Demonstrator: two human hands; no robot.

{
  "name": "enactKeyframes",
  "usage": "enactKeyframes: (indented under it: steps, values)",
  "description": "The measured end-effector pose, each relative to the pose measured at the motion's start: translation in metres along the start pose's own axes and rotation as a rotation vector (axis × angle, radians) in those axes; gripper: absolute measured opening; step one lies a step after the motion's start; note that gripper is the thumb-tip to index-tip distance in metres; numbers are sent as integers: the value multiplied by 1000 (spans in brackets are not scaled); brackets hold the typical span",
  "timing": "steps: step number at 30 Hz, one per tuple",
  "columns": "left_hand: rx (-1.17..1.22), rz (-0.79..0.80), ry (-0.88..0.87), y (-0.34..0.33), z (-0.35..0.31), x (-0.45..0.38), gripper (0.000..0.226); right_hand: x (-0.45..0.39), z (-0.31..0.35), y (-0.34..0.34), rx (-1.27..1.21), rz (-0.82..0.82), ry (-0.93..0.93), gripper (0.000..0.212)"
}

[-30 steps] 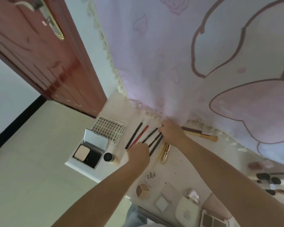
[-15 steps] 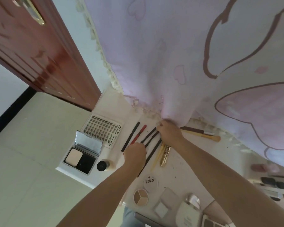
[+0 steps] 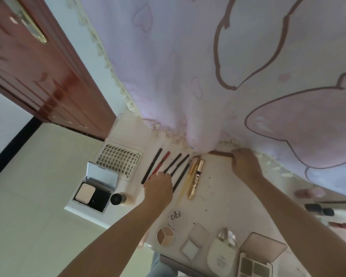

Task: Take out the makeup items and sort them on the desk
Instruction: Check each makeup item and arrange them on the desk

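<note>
Lining up the slim pencils (image 3: 169,168) side by side on the white surface (image 3: 218,192), we seem to be grouping the stick-shaped makeup into one row, tips pointing toward the pink curtain (image 3: 188,66). Our left hand (image 3: 158,185) rests with curled fingers on the near ends of the pencils, probably to square them up; whether it actually pinches one we cannot tell. Just right of them lie a thin gold stick and the gold mascara tube (image 3: 196,177), parallel to the row. Our right hand (image 3: 245,165) closes its grip on a dark reddish brush handle (image 3: 221,153) at the curtain hem, most likely the next piece for the row.

Flat cases sit apart: the lash tray (image 3: 119,159) and open mirror compact (image 3: 95,187) with a small bottle (image 3: 119,198) at the left corner, and the round tri-colour pan (image 3: 165,235), white lid (image 3: 176,217), cushion compact (image 3: 221,255) and eyeshadow palette (image 3: 255,265) along the near edge.

Half a second earlier, our right hand was at the far tips of the pencils; it has since moved right to the brush, uncovering the mascara. Our left hand has hardly shifted.
</note>
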State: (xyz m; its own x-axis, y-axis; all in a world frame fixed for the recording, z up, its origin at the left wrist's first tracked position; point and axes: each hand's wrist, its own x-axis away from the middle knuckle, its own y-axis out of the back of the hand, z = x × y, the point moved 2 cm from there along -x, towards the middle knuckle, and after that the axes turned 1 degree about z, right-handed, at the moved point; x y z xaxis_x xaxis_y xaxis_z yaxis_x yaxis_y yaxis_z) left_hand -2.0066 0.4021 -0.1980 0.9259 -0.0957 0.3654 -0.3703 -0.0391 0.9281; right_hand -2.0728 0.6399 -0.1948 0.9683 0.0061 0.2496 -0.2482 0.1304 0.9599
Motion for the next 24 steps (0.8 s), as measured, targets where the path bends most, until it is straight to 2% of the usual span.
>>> enactKeyframes:
  steps: [4,7,12,16,19,21,24]
  values:
    - [-42,-68,-67,6,-8,6,22,-6,-14,-3,160,108,-11,32]
    - [-70,-92,-109,12,-18,12,25,-8,-16,-9,199,120,0,29]
    - [-103,-163,-200,31,-39,17,23,-3,-16,-2,146,59,101,30]
    - [-85,-146,-279,37,-67,10,43,21,-20,20,24,27,183,30]
    - [-36,-295,-398,51,-92,6,48,55,-25,50,-70,13,250,31]
    - [26,-362,-559,55,-108,4,49,80,-28,75,-167,13,291,37]
    - [68,-575,-795,82,-131,8,23,111,-32,120,-337,-21,343,56]
